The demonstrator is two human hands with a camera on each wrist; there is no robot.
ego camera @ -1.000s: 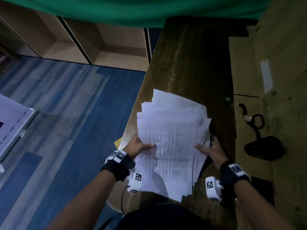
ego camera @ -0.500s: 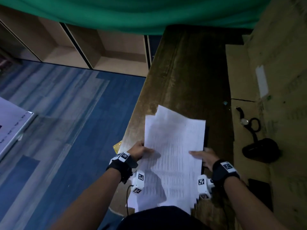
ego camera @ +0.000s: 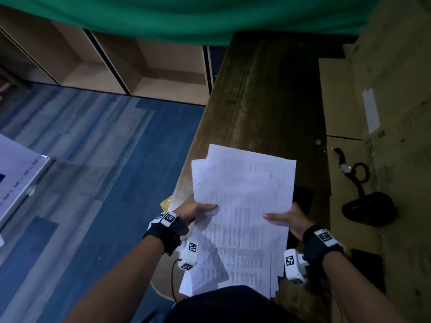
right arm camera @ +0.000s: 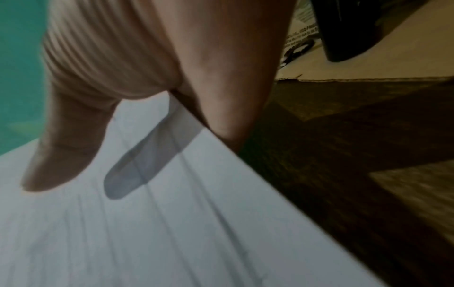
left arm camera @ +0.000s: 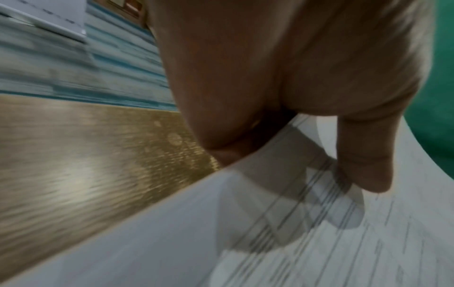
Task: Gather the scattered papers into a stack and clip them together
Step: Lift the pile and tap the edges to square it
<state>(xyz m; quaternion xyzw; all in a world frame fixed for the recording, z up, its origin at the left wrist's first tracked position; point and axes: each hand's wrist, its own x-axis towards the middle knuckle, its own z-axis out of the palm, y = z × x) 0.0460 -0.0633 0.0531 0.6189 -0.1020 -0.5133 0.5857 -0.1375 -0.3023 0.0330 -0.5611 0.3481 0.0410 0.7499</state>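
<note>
Now squaring | papers (ego camera: 242, 206) held above table (ego camera: 268, 101) edge, long axis running away from me | left hand (ego camera: 193, 209) pinches left edge, right hand (ego camera: 288, 219) pinches right edge, thumbs on top | sheets fanned at both ends | no clip identifiable

White sheets of paper (ego camera: 242, 206) carry faint grey rows of printed lines. Under them the wooden table (ego camera: 268, 94) is dark brown with a streaked grain. Beside that table, the plank floor (ego camera: 93, 148) shows blue and grey stripes; beyond it hangs a plain green cloth (ego camera: 186, 17).
</note>
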